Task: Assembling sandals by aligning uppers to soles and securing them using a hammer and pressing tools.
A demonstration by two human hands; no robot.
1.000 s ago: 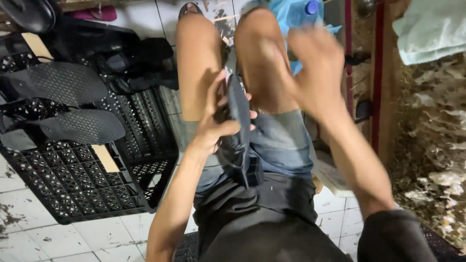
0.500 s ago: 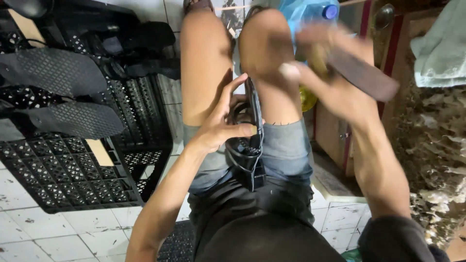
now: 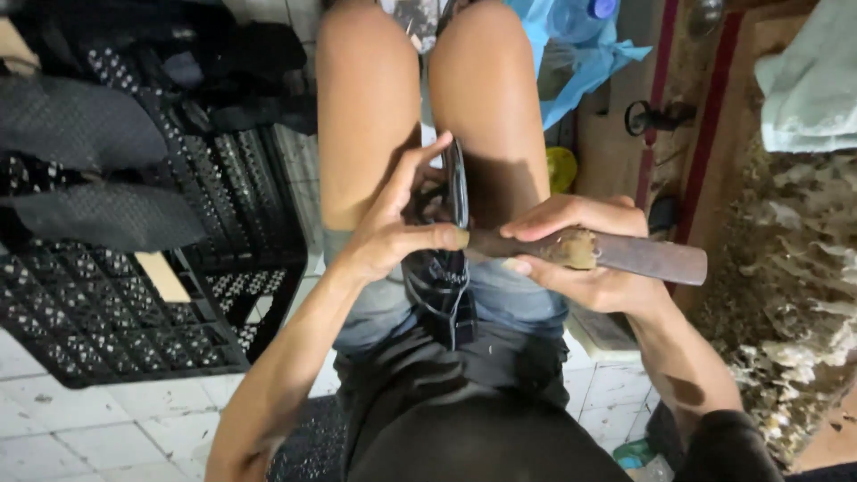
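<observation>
Seated person works a black sandal between the knees.
Left hand (image 3: 397,228) pinches sandal (image 3: 444,268), sole hidden; right hand (image 3: 580,254) clenches brown tool (image 3: 647,256); blue bag (image 3: 580,45) at 1 o'clock, cut off.

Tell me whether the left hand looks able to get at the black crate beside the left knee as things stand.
Probably not right away. The left hand is busy steadying the black sandal between the knees. The black crate lies close on that side with nothing between, so only the hold on the sandal stands in the way.

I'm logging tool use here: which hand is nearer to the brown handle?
Right. The right hand is wrapped around the brown handle over the right thigh. The left hand is apart from it, gripping the black sandal between the knees.
</observation>
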